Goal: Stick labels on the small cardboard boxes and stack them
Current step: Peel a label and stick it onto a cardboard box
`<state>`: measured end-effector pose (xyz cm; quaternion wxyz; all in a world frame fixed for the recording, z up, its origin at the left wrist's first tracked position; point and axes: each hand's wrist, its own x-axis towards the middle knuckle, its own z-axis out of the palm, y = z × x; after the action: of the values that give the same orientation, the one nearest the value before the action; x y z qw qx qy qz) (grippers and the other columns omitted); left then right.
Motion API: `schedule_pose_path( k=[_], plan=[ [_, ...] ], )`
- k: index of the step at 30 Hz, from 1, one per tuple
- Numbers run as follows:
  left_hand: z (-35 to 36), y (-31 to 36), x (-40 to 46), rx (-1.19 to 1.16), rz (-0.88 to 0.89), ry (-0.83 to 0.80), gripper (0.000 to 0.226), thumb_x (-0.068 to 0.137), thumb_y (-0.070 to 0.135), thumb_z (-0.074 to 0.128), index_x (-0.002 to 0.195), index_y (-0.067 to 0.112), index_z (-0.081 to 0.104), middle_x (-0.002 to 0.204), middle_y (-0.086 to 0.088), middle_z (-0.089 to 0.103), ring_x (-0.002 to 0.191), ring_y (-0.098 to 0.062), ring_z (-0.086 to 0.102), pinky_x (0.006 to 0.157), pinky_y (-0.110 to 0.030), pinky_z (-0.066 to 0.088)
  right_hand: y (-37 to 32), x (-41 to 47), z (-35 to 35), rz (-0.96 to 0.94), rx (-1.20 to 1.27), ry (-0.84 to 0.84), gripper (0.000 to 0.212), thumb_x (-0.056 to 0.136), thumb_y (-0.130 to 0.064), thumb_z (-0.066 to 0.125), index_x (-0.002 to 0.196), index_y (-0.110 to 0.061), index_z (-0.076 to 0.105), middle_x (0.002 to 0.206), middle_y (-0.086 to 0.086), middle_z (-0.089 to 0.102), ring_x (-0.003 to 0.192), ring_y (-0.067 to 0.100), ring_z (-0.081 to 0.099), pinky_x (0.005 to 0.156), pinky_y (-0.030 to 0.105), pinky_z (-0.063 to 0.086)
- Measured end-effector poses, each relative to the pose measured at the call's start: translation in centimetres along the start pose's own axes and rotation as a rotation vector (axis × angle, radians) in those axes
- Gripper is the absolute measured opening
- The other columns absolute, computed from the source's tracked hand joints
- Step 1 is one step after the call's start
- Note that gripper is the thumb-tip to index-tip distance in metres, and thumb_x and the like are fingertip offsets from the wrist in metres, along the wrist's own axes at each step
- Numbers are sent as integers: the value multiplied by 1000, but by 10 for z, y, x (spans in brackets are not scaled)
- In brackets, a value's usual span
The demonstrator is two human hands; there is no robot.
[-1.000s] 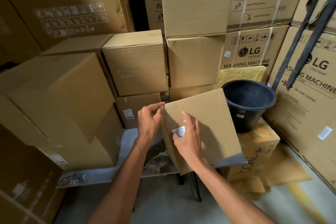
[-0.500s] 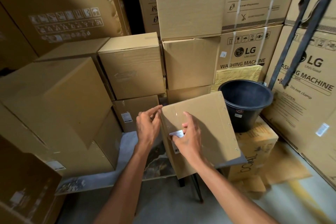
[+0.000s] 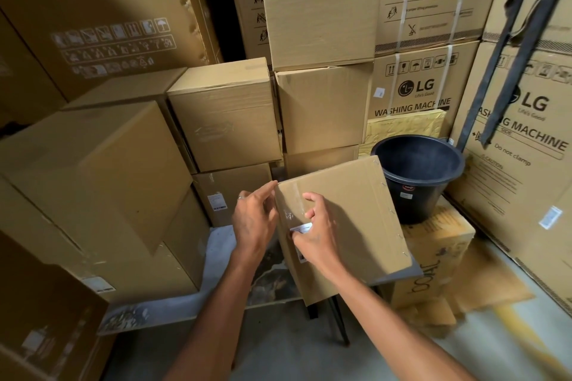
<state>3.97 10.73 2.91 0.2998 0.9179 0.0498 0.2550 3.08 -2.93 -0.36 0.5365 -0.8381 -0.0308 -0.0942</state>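
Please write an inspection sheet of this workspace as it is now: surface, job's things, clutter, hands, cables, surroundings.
Surface: grey tabletop on dark legs, partly covered by boxes.
Job's things: tilted cardboard box on the tabletop edge; white label on its face; labelled box behind.
Clutter: black bucket standing on a marked carton.
Hands: left hand touches the tilted box's left edge, fingers fairly straight; right hand presses the label, fingers bent.
Cables: none seen; black straps hang at the right.
Surroundings: washing machine cartons and plain boxes stacked around.
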Motion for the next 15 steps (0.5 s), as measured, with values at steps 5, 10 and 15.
schedule_pose_path(
  k=[5, 10, 15],
  plan=[
    [1, -3, 3, 56, 17, 10, 42, 97, 20, 60, 137, 32, 63, 97, -6, 72, 95, -20, 55, 67, -30, 45, 1, 2, 2, -18, -38, 7, 71, 67, 0, 78, 123, -34, 52, 97, -9, 49, 99, 14, 47, 87, 38, 46],
    [1, -10, 6, -31, -22, -29, 39, 101, 26, 54, 138, 35, 61, 99, -3, 74, 95, -18, 59, 68, -34, 52, -2, 2, 3, -19, -2, -17, 55, 66, -15, 78, 106, -36, 47, 84, -14, 44, 90, 19, 49, 77, 37, 41],
    [5, -17, 11, -60, -18, -42, 37, 102, 37, 48, 136, 42, 61, 99, -6, 77, 88, -20, 68, 65, -33, 53, -4, 5, -6, 31, 120, -40, 54, 71, -29, 78, 113, -39, 45, 87, -6, 49, 87, 21, 55, 80, 43, 48]
  ],
)
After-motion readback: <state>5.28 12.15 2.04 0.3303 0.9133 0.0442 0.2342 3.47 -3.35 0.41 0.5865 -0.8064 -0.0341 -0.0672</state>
